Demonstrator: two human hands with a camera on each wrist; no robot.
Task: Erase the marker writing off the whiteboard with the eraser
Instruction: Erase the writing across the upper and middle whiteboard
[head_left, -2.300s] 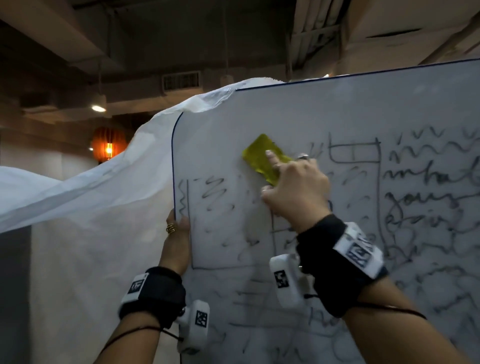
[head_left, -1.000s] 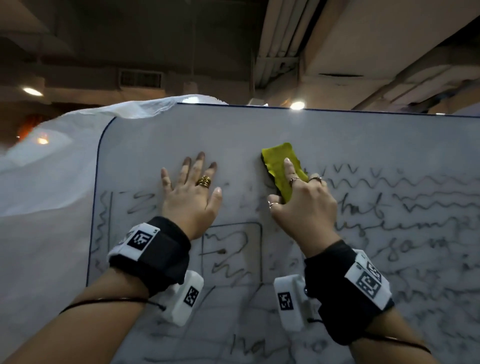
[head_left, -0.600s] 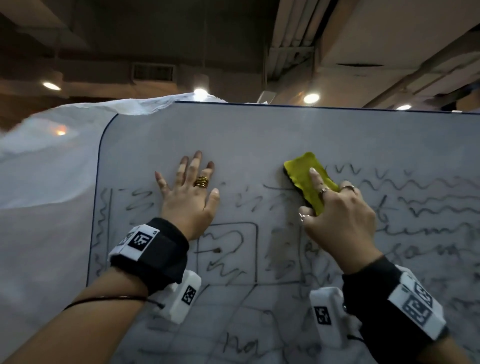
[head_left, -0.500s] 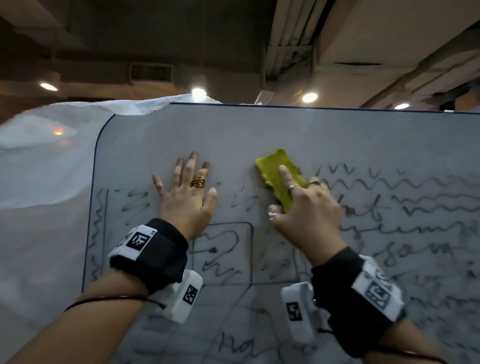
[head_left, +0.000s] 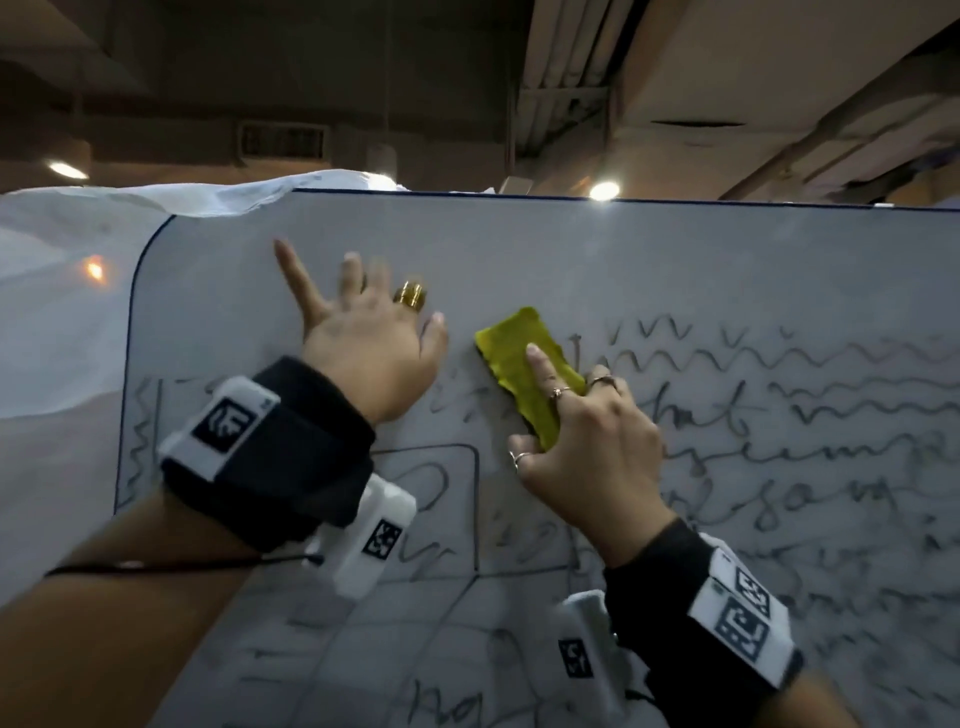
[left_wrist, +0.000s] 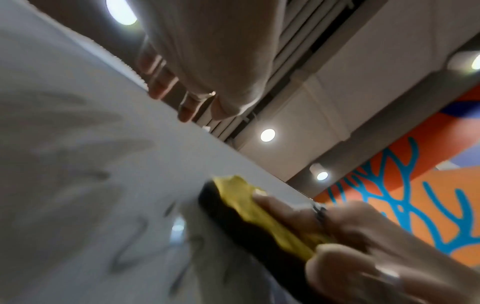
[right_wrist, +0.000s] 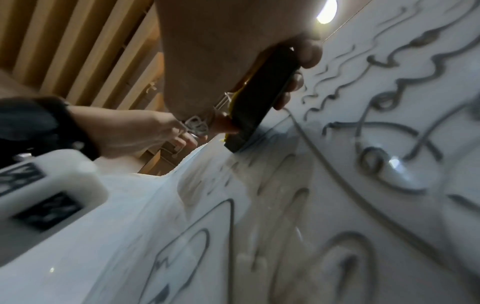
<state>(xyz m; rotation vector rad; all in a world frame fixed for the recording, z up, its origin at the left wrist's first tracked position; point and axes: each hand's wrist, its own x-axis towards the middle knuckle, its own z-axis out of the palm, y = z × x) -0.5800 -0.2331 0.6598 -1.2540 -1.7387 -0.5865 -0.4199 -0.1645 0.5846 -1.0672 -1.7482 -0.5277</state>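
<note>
A whiteboard (head_left: 623, 260) stands upright, covered in black marker writing (head_left: 810, 421) across its right and lower parts. My right hand (head_left: 587, 441) grips a yellow-backed eraser (head_left: 519, 364) with a black felt face (right_wrist: 262, 96) and presses it flat on the board, just left of the wavy lines. The forefinger lies along its back, and the thumb and other fingers clamp its sides. To the eraser's left, my left hand (head_left: 363, 332) rests flat on the board with fingers spread; it holds nothing. Smeared grey traces (right_wrist: 207, 181) lie below the eraser.
A white sheet (head_left: 62, 312) drapes behind the board's left edge and top left corner. The board's dark rim (head_left: 727, 201) runs along the top. Ceiling lights and ducts hang overhead. An orange and blue wall pattern (left_wrist: 405, 195) shows in the left wrist view.
My right hand has swept the eraser left and right over the top line of writing. My left hand let go of the board's left edge, lay flat on its face, then slid upward.
</note>
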